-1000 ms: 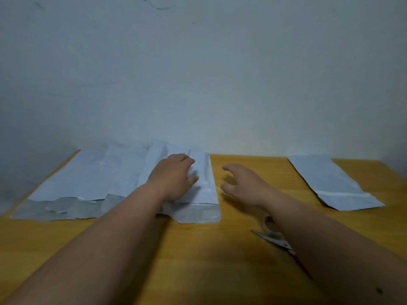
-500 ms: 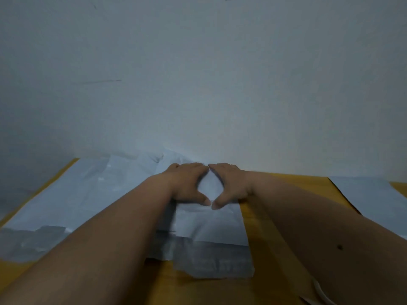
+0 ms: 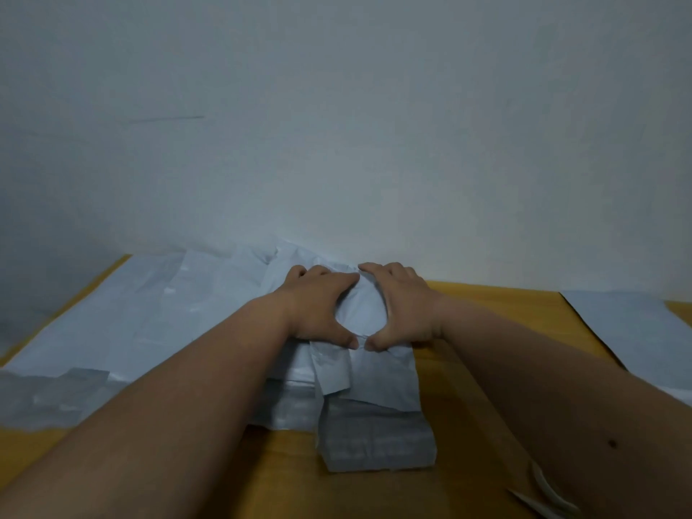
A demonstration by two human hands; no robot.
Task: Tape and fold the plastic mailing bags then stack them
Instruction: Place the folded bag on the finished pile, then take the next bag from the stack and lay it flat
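Wooden table point(image 3: 486, 368); white wall point(image 3: 337, 125) behind.

Yellow wooden bench point(image 3: 468, 320), back edge against pale wall. Spread of overlapping white mailing bags point(image 3: 157, 324) across left half. Narrow folded bag point(image 3: 378, 428) at centre, grey end toward viewer, partly on the spread. Single flat bag point(image 3: 633, 331) well apart at right. Pale scissors-like tool point(image 3: 545, 494) near front right edge, partly hidden.
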